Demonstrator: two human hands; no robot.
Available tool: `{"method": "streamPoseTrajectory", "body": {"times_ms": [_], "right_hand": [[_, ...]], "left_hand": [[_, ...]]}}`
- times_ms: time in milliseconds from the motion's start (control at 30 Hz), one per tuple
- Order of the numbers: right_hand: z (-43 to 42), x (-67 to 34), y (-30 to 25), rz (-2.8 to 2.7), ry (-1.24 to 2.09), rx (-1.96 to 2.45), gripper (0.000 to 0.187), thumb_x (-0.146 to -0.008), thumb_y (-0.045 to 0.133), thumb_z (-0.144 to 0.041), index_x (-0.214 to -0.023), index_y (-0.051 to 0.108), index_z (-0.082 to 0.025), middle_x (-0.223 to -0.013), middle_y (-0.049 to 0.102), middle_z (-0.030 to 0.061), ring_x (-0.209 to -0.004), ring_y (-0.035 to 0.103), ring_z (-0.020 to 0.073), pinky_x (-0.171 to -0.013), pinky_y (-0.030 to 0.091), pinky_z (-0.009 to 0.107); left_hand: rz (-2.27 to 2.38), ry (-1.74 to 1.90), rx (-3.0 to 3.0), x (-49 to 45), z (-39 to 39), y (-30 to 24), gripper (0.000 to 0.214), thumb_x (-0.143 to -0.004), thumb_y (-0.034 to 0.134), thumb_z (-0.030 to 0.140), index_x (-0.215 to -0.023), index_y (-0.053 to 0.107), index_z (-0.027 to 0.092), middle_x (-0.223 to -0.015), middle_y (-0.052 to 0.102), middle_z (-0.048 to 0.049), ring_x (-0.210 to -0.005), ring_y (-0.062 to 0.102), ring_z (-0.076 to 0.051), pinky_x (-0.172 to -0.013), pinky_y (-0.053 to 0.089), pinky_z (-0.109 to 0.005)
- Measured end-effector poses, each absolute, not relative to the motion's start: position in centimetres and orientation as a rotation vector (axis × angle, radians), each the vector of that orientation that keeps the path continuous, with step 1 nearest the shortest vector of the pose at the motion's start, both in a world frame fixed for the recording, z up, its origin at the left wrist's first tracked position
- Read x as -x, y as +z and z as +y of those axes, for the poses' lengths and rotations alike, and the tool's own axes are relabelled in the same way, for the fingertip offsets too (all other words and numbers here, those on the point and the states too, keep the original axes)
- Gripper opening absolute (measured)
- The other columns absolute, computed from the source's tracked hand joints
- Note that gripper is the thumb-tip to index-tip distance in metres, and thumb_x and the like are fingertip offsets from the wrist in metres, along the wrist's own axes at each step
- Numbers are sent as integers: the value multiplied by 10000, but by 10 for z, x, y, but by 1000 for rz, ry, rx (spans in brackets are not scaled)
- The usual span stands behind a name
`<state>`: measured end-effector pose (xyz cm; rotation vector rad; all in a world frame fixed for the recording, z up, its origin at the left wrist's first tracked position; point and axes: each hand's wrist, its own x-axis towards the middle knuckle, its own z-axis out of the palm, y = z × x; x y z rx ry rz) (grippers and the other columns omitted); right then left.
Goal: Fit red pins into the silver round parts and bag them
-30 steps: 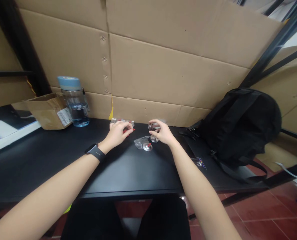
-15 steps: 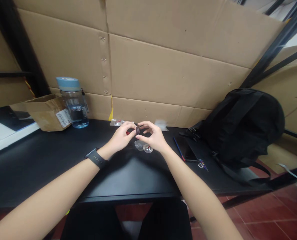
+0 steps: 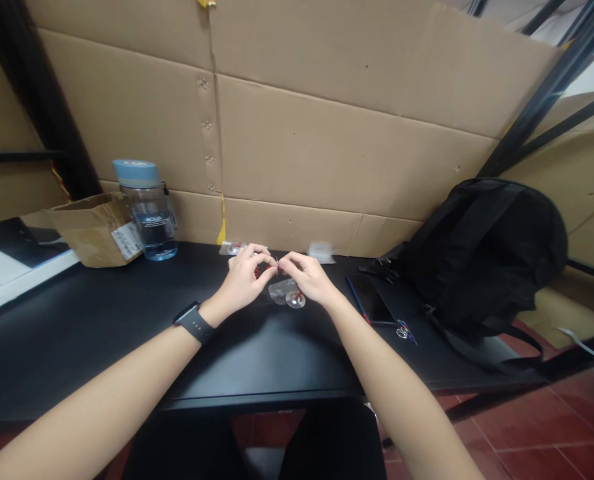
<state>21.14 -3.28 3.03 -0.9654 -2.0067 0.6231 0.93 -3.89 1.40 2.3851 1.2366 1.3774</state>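
Observation:
A small thin disc [image 3: 277,266], seen nearly edge-on, is held upright between my two hands above the table. My left hand [image 3: 247,275] is closed, thumb and forefinger pinching the disc from the left; something red shows among its fingers. From the other side, my right hand [image 3: 309,275] is closed with its fingertips on the disc. The fingers hide much of it. Just below my right hand lies a clear round dome-like piece [image 3: 295,299] with a red part, beside a crumpled clear plastic bag [image 3: 279,291].
A small clear packet [image 3: 234,248] and a whitish packet [image 3: 321,252] lie by the cardboard wall. To the left stand a water bottle [image 3: 151,220] and an open cardboard box [image 3: 97,233]. On the right are a phone [image 3: 377,299], a keyring [image 3: 404,332] and a black backpack [image 3: 491,253].
The disc has turned from showing its dark face to nearly edge-on. My right hand's fingers have closed in on it and moved slightly left.

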Motion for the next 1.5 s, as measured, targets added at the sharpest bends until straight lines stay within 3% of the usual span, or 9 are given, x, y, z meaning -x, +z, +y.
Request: {"method": "streamPoseTrajectory", "body": {"times_ms": [233,467,633,733,867,933,1100,1267,1500], "right_hand": [[-31,-218,32,-2117,500,856,221,-1009,585,-385,-934,677,-198,-1169,701,84,-1036,656,190,-779,496,272],[-30,-218,27,-2183,292,875,141,-1011,588,-308,-942,664,-210,-1310,611,113,-1263,551,242,-1108,406,451],[-29,-217,26,-2148,411,882,165,-1021,578,-332,-972,680,-211,-1358,588,111,-1313,531,240,-1082,425,430],[-31,-218,30,-2161,412,894,185,-1011,587,-350,-968,695,-206,-1287,639,105,-1215,593,231,-975,480,368],[-39,-233,45,-2275,549,1003,246,-959,654,-421,-879,703,-193,-802,711,17,-732,641,156,-710,480,263],[-44,-244,51,-2328,604,1074,228,-876,751,-408,-827,708,-190,-701,685,-6,-652,620,142,-641,454,240],[-42,-257,42,-2465,521,1247,187,-719,874,-267,-864,773,-209,-771,722,-11,-647,621,130,-618,427,230],[-36,-256,33,-2597,540,1246,86,-791,735,-112,-753,748,-188,-707,721,-2,-639,631,134,-626,434,235],[-41,-259,45,-2156,954,895,172,-916,687,-354,-903,667,-184,-853,746,31,-766,682,160,-726,513,268]], "left_hand": [[1202,1401,-2404,-9,-40,16,74,-917,653,268,-890,710,230,-1142,657,-63,-1163,595,-268,-1058,433,-457],[1137,1494,-2335,-10,-45,22,144,-1007,523,316,-1045,635,233,-1225,648,-79,-1195,596,-250,-1063,424,-433],[1252,1276,-2543,-10,-42,13,148,-927,671,386,-988,726,264,-1273,680,-49,-1245,570,-296,-1070,377,-476],[1263,1235,-2570,-9,-36,6,129,-924,676,353,-947,778,278,-1245,697,-46,-1243,571,-294,-1040,385,-464],[1335,1232,-2598,-5,-34,8,155,-940,682,373,-937,824,312,-1131,710,-47,-1171,604,-288,-999,355,-473],[1385,1264,-2565,-3,-34,12,172,-956,669,383,-952,828,317,-1114,727,-44,-1125,633,-279,-978,344,-472],[1405,1322,-2434,-2,-36,17,199,-990,618,357,-992,811,310,-1086,800,-16,-1037,708,-259,-952,369,-446],[1327,1358,-2403,-6,-41,20,180,-972,629,343,-921,789,279,-1059,813,-9,-1030,729,-253,-932,431,-413],[1178,1426,-2190,-10,-41,15,207,-960,649,400,-914,781,248,-937,814,-5,-860,749,-216,-837,529,-335]]}}
